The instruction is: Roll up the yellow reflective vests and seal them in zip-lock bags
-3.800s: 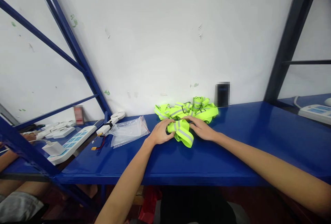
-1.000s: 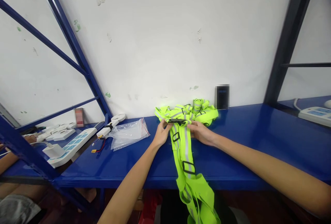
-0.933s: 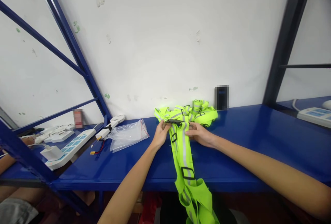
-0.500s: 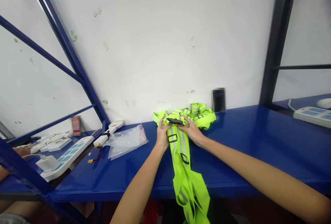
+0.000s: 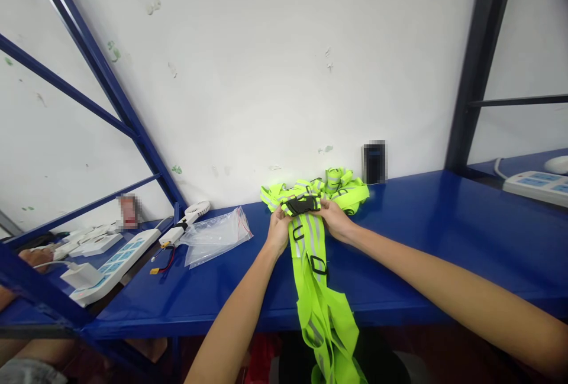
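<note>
From my head camera I see both my hands up over the blue table [image 5: 444, 224]. My left hand [image 5: 278, 230] and my right hand [image 5: 336, 219] are close together, and each one pinches an end of the black buckle [image 5: 302, 204] at the top of a bright yellow strap vest [image 5: 316, 277]. My fingers are curled tight on it, not spread wide.

The vest hangs down from my hands. It runs over the table's front edge and drops below it, toward me. It has grey shiny stripes and small black clips on it.

Just past my hands, by the white wall, sits a pile of more vests [image 5: 337, 186]. It is very near my fingers, maybe touching the one I hold. I can't tell for sure.

Far to the left of my left hand lie a clear bag [image 5: 217, 235], a small white fan [image 5: 189, 218] and a power strip [image 5: 118, 257]. Far off to my right is another power strip [image 5: 535, 183]. A dark little box [image 5: 375, 162] stands by the wall, past my right hand.

What could go wrong? If I pull up, the vest might catch the pile and drag it along. If my pinch slips, the long hanging part could pull the whole vest off the table to the floor. The loose straps could also twist and tangle.
</note>
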`<move>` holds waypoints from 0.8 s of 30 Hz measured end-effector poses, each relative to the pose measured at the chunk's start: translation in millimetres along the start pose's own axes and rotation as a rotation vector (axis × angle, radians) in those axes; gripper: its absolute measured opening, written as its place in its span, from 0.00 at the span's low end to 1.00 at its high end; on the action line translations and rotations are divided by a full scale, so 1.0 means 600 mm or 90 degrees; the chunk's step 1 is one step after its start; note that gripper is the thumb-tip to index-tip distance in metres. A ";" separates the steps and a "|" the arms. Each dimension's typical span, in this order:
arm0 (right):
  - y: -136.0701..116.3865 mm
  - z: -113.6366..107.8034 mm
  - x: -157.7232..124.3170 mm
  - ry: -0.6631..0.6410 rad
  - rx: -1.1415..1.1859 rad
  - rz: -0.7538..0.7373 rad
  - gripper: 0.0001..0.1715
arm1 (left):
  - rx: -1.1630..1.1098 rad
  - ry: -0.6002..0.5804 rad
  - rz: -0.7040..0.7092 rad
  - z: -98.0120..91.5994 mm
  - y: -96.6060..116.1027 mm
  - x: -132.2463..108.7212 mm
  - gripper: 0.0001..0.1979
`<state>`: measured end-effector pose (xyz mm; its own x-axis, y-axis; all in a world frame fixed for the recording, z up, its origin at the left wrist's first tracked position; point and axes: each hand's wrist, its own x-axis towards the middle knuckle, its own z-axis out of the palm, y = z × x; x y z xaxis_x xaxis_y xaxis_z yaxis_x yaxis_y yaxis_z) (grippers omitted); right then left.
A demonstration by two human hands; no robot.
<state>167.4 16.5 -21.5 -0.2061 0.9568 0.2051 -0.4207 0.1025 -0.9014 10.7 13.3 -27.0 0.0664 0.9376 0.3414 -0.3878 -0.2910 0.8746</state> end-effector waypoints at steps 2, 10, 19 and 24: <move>0.001 -0.001 -0.002 -0.017 -0.012 0.012 0.18 | -0.013 0.004 -0.017 0.003 0.000 -0.002 0.26; 0.006 -0.001 -0.008 -0.075 -0.036 -0.012 0.22 | 0.259 -0.035 0.154 0.002 0.012 -0.009 0.21; 0.014 0.009 -0.018 -0.055 0.027 0.089 0.24 | 0.391 -0.022 0.175 0.016 0.015 -0.036 0.19; 0.018 0.007 -0.014 -0.050 -0.043 -0.006 0.22 | 0.423 0.023 0.175 0.020 0.012 -0.044 0.20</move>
<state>161.1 8.5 -31.3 -0.2726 0.9316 0.2403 -0.3623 0.1319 -0.9227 17.1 -15.7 -25.3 0.0117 0.8159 0.5780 0.2558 -0.5613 0.7871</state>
